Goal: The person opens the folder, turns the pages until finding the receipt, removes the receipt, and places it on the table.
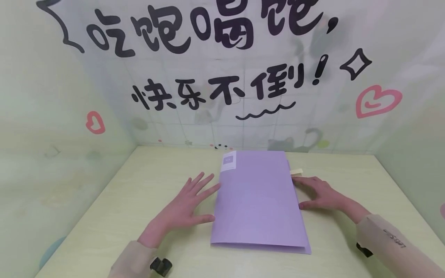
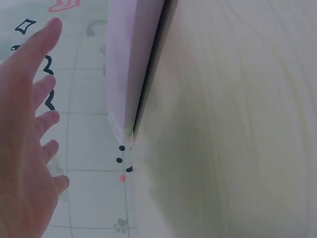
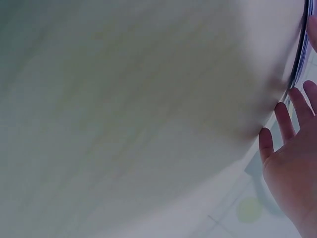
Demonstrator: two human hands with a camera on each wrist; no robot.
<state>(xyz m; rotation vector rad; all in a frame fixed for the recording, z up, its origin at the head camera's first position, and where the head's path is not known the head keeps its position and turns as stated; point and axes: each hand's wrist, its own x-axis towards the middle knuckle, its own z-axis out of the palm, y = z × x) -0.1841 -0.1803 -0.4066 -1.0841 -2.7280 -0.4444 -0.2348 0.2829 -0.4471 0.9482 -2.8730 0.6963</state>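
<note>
A closed lavender file folder (image 1: pixel 257 200) lies flat on the table, its cover slightly lifted along the near edge. At its upper left corner is a white label (image 1: pixel 228 161), and a cream tab (image 1: pixel 296 172) sticks out on the right. Beside the left edge, my left hand (image 1: pixel 182 210) is spread, fingertips at or very near the spine; the left wrist view shows its fingers (image 2: pixel 45 121) loosely extended beside the folder's spine (image 2: pixel 130 64). My right hand (image 1: pixel 323 195) rests at the right edge, thumb and fingertips against it. Dark lines of the folder's edge (image 3: pixel 300 54) show in the right wrist view.
The pale wood-grain table (image 1: pixel 149 185) is bounded by a printed back wall (image 1: pixel 215 131) with black lettering and by side walls. Dark wrist devices sit under both sleeves. A blue round shape (image 1: pixel 52 251) shows at the lower left.
</note>
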